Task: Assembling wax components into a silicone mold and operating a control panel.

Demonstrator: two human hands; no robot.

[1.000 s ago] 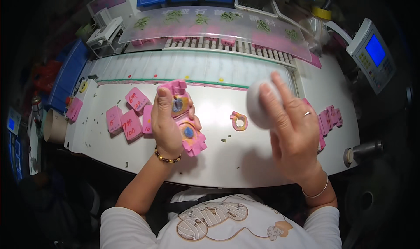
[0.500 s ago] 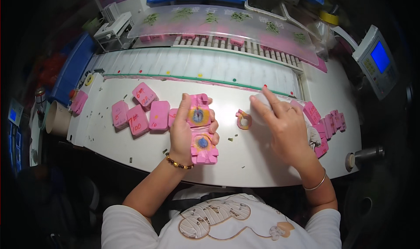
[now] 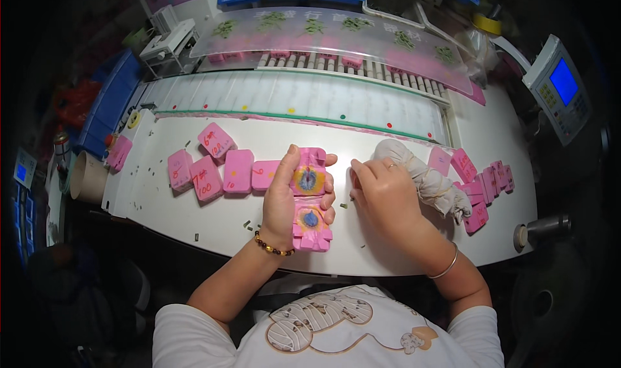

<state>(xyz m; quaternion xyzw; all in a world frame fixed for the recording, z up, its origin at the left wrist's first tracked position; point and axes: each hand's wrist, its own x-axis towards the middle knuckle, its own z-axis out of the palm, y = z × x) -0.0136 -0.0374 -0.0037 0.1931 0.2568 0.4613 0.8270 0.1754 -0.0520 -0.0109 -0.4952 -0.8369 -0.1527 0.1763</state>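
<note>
In my left hand (image 3: 281,203) lies an opened pink rubber mould (image 3: 312,203). My thumb and fingers wrap round its sides. Its two halves lie one above the other, each with a blue centre ringed in yellow. My right hand (image 3: 388,190) is low over the table to the right of the mould. Its fingers are bent down and drawn together, and whatever they grasp is hidden beneath them. A twisted white cloth bundle (image 3: 430,187) lies just behind and right of this hand, partly covered by it.
Marked pink mould blocks (image 3: 206,179) stand left of my left hand. More pink blocks (image 3: 479,190) are at the right. Behind lies a white panelled strip (image 3: 278,93), with a roller rack (image 3: 317,61) beyond. Dark scraps (image 3: 247,226) dot the white table.
My right hand has come left and down over the spot where a small ring-shaped pink piece lay; that piece is now hidden. The white cloth bundle is in fuller view. The mould has shifted slightly right.
</note>
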